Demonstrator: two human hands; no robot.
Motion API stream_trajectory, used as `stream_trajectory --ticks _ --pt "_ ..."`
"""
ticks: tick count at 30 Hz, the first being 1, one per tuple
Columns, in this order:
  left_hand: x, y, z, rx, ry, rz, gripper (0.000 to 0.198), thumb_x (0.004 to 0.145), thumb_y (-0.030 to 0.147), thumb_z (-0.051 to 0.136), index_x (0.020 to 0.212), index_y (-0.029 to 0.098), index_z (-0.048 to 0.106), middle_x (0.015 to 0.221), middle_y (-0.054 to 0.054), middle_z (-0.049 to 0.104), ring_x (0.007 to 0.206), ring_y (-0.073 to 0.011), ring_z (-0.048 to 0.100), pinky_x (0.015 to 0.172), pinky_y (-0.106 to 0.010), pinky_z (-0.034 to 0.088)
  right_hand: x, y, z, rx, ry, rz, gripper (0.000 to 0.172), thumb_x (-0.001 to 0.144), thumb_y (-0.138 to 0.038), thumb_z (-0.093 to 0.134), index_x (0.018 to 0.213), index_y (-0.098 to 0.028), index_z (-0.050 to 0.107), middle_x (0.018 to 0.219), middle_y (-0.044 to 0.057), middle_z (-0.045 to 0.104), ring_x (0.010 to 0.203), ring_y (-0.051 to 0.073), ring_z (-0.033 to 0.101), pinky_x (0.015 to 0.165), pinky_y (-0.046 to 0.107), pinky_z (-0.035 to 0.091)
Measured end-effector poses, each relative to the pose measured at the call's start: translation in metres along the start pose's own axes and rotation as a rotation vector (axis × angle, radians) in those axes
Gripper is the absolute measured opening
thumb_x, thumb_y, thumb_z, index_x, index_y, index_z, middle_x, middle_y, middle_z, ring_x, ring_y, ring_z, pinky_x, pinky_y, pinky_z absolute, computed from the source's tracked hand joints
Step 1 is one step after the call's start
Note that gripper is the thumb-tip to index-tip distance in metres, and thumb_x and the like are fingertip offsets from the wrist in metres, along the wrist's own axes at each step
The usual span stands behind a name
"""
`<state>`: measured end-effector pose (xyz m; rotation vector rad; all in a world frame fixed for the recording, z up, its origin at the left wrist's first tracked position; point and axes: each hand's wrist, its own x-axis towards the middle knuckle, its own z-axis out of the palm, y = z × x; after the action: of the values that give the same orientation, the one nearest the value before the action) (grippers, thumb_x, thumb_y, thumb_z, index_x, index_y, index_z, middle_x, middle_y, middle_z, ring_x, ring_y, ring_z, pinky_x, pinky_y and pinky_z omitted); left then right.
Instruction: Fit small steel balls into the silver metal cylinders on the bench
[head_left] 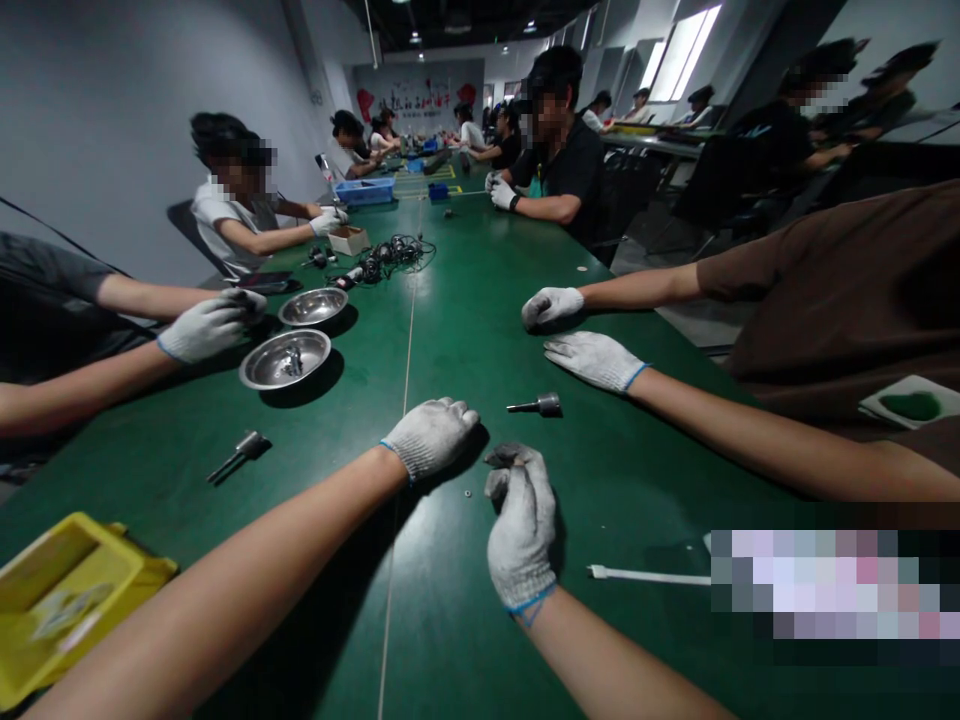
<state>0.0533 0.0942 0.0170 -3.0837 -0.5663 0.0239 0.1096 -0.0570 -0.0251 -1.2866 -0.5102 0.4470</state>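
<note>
Grey metal cylinder with a thin shaft (550, 404) lies on the green tabletop (480, 300), near the white-gloved left hand (433, 438), whose curled fingers hide their tips. The white-gloved right hand (523, 522) bends its fingers inward; whether either grips anything, I can't tell. Farther out, a yellow plastic bin (126, 588) is cut off.

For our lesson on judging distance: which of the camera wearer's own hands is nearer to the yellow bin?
The left. The left hand is ahead and to the right of the yellow bin; the right hand is farther right, beyond the left hand.
</note>
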Motion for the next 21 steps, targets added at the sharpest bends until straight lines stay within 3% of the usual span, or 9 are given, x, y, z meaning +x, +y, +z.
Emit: stream_trajectory --ticks 7,12,16,21 --pt "-0.004 -0.004 -0.003 -0.213 0.024 -0.12 0.023 0.103 0.036 0.052 0.098 0.019 0.066 0.096 -0.013 0.071 0.094 -0.027 0.072 0.087 -0.037 0.054 0.001 0.001 -0.001 -0.017 -0.013 0.01 0.026 0.101 -0.042 0.046 0.098 -0.021 0.062 0.078 -0.001 0.058 0.066 0.016 0.051 0.065 0.028 0.042" --pt "-0.008 -0.022 -0.009 -0.508 0.128 -0.27 0.022 0.1 0.035 0.05 0.104 0.02 0.066 0.101 -0.009 0.073 0.095 -0.0229 0.071 0.087 -0.034 0.055 0.002 0.0 0.0 -0.022 -0.017 0.009 0.027 0.1 -0.042 0.046 0.095 -0.021 0.062 0.078 -0.001 0.06 0.066 0.016 0.052 0.065 0.028 0.042" --pt "-0.006 -0.032 -0.009 -0.779 0.187 -0.401 0.035 0.104 0.038 0.04 0.119 0.016 0.064 0.099 -0.01 0.076 0.082 -0.0189 0.072 0.073 -0.03 0.057 0.002 -0.001 0.001 -0.011 -0.005 0.005 0.026 0.099 -0.041 0.047 0.094 -0.022 0.063 0.077 -0.002 0.059 0.065 0.015 0.051 0.065 0.028 0.042" --pt "0.007 -0.036 -0.007 -0.983 0.164 -0.492 0.041 0.106 0.038 0.04 0.114 0.011 0.07 0.095 -0.016 0.078 0.071 -0.0175 0.071 0.063 -0.03 0.057 0.001 0.001 0.001 -0.017 -0.004 0.009 0.025 0.099 -0.041 0.048 0.096 -0.021 0.063 0.079 -0.001 0.06 0.066 0.015 0.051 0.065 0.028 0.042"
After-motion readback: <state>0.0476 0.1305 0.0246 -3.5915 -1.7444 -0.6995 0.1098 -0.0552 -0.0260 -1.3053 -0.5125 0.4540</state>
